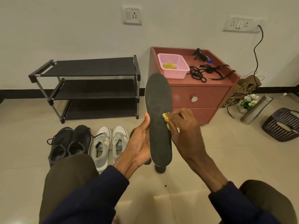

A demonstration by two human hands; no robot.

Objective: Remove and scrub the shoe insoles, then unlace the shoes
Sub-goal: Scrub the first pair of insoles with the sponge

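My left hand grips a long black insole by its left edge and holds it upright in front of me. My right hand pinches a small yellow-green scrub cloth against the insole's face near its middle. On the floor behind stand a black pair of shoes with laces and a white-grey pair, also laced. Parts of other dark shoes or insoles show under the held insole, mostly hidden.
An empty black shoe rack stands against the wall at left. A red cabinet carries a pink basket with a yellow cloth, loose black laces and a brush. A steel bottle and dark basket lie at right.
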